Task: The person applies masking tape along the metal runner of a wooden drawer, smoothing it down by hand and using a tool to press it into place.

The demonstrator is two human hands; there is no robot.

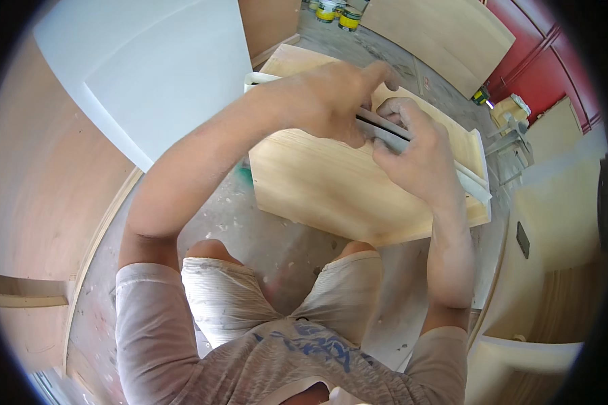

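A pale grey strip with a dark groove along it lies between my two hands, above a light wooden box-like piece. My left hand is closed on the strip's left part, its thumb below and one finger bent outward beyond it. My right hand wraps round the strip from the right, thumb on the near side and fingers curled over the far side. A whitish rail runs along the wooden piece's top; whether it joins the held strip is hidden by my hands.
A white panel leans at the left beside a large wooden panel. Yellow and white cans stand at the back. A wooden board, a red panelled surface and a wooden cabinet piece are around the right side.
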